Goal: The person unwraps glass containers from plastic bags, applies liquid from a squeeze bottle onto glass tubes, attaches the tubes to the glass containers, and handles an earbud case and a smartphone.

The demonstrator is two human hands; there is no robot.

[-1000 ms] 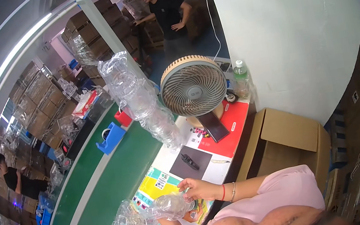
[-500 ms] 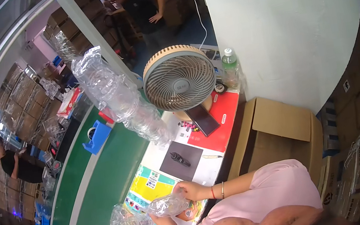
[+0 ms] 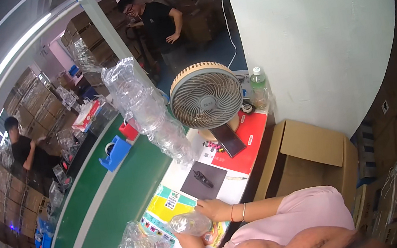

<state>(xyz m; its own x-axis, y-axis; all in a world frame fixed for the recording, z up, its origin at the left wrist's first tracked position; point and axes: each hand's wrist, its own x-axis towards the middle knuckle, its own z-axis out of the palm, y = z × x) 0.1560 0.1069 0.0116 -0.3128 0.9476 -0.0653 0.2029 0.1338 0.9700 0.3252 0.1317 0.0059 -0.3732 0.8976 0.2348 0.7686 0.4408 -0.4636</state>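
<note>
Between my two hands is a clear, rounded plastic piece (image 3: 188, 223), bottle-like in shape; glare hides its exact kind. My left hand (image 3: 189, 241) grips its near side from below, with the fingers partly hidden. At its far right end, the bent fingers of my right hand (image 3: 212, 209) close on it. Just left of it lie more clear plastic pieces (image 3: 147, 244), some bottle-shaped, on the printed sheets covering the table. Beyond my hands a black handheld tool (image 3: 202, 179) rests on a dark grey mat (image 3: 193, 189).
A fan (image 3: 206, 97), a phone (image 3: 228, 140) and a green-tinted bottle (image 3: 257, 82) stand at the back. Left of them rises a tall clear plastic stack (image 3: 145, 114). A blue tape dispenser (image 3: 115, 153) sits on the green surface. An open carton (image 3: 311, 158) is right. Two people stand farther off.
The view has shifted, so the scene sits slightly lower and to the right. The clear piece between my hands has turned a little and now looks rounder and more upright.
</note>
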